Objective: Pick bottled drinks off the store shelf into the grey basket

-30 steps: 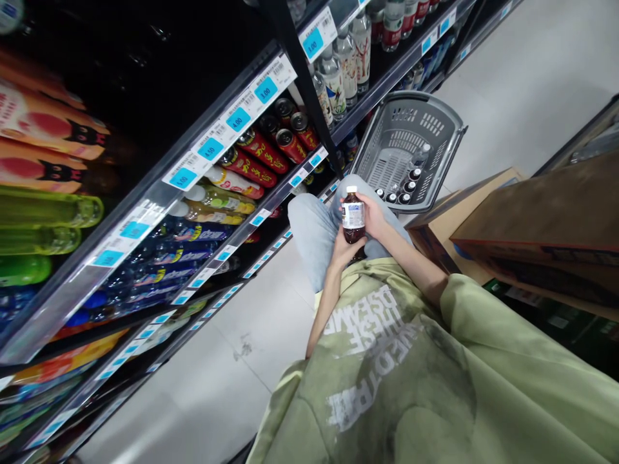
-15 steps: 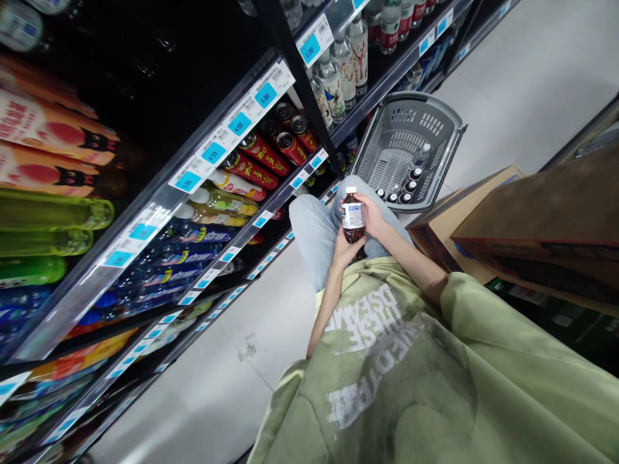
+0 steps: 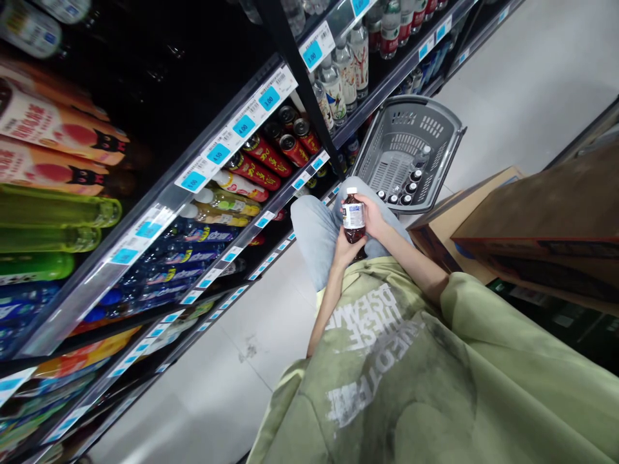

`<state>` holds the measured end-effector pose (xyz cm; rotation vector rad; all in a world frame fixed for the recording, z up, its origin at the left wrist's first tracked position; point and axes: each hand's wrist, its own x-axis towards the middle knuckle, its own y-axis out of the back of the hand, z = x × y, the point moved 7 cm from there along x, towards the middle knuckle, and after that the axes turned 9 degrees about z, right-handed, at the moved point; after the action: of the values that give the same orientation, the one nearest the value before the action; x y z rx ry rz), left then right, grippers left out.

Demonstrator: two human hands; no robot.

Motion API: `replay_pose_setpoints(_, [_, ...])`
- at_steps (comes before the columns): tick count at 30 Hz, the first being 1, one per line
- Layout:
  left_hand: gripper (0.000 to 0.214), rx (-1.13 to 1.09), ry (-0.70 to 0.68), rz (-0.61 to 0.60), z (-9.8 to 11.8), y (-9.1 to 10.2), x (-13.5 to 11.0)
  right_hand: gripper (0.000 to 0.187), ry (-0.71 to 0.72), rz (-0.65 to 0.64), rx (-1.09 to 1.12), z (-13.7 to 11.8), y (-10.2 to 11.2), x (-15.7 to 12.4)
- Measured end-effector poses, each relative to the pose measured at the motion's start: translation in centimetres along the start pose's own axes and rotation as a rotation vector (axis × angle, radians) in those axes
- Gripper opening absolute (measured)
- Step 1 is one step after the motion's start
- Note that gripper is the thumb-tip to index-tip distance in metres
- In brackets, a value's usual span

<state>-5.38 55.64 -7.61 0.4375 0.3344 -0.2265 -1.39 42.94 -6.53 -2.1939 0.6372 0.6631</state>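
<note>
The left hand (image 3: 346, 250) gripped the lower part of a brown, white-capped, round bottle (image 3: 354, 218) over the light-blue denim lap (image 3: 312, 229); the right hand (image 3: 372, 216) clasped its side, near a grey plastic basket (image 3: 443, 154)

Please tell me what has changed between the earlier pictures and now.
Only the view has shifted slightly: the orange-labelled bottles on the shelf now appear farther right and a little lower. Nothing was visibly taken hold of or let go. The left hand and right hand still hold the brown bottle, and the grey basket stays in place.
</note>
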Motion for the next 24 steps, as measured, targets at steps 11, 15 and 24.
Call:
replay_pose_setpoints(11, [0.07, 0.153, -0.171, 0.057, 1.6, 0.3, -0.7, 0.029, 0.371, 0.008, -0.315, -3.4, 1.1, -1.7])
replay_pose_setpoints(15, [0.073, 0.151, -0.24, -0.097, 1.9, -0.2, -0.5, 0.024, 0.596, -0.077, -0.703, -7.5, 2.2, -3.8])
replay_pose_setpoints(24, [0.083, 0.218, -0.432, 0.135, 3.9, 1.3, -1.2, 0.042, 0.509, 0.348, -0.559, -6.4, 8.3, -2.6])
